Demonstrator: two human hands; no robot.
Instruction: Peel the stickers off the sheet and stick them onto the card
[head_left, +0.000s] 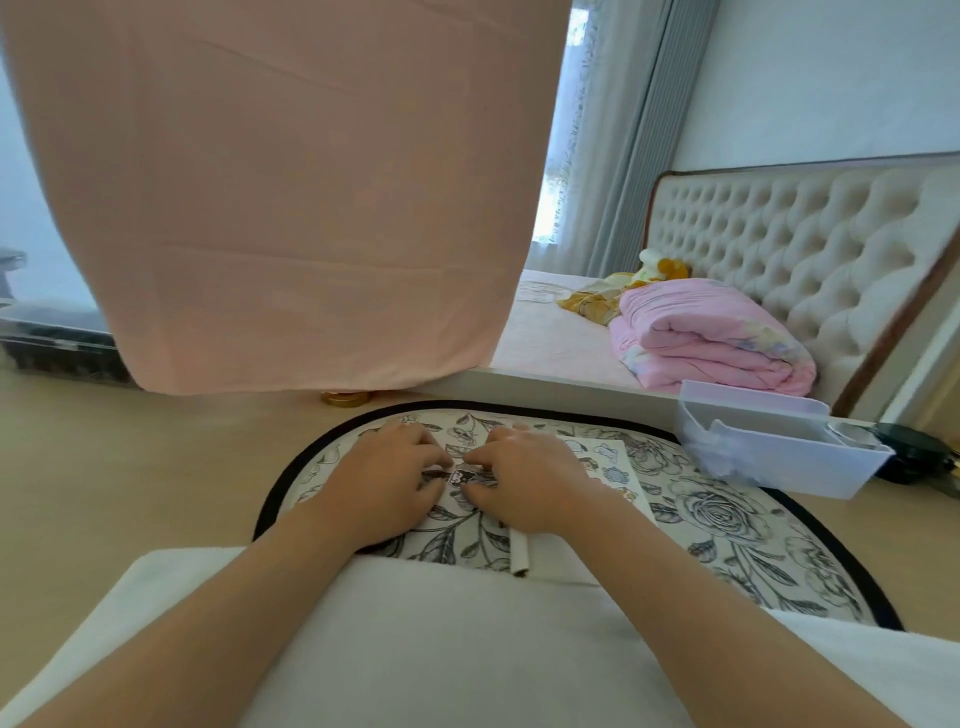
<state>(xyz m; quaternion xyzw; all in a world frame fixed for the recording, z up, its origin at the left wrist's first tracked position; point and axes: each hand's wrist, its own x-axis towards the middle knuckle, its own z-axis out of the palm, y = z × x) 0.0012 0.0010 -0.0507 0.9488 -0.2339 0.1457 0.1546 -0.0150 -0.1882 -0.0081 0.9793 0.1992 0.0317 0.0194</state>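
The sticker (460, 477), a little dark cartoon one, sat right between both hands over the middle of the mat (727, 519). The left hand (384, 480) and right hand (524, 480) both had their fingers curled in, pinching it from either side as far as I could tell. The sheet (608, 462) lay flat just right of the right hand, with a few pale stickers on it. I couldn't really pick out the card. A white paper edge (545, 556) poked out under the right wrist on the near side, so that might've been it.

My take for this step: hold it by the very edges so the glue doesn't pick up finger grease, and keep it taut so it can't fold onto itself. Then tack one side down first and smooth across to push out bubbles.

Off at the right edge of the mat sat a clear plastic bin (779, 467). It held something see-through and crinkly with a bow-ish shape, but I honestly couldn't tell what.
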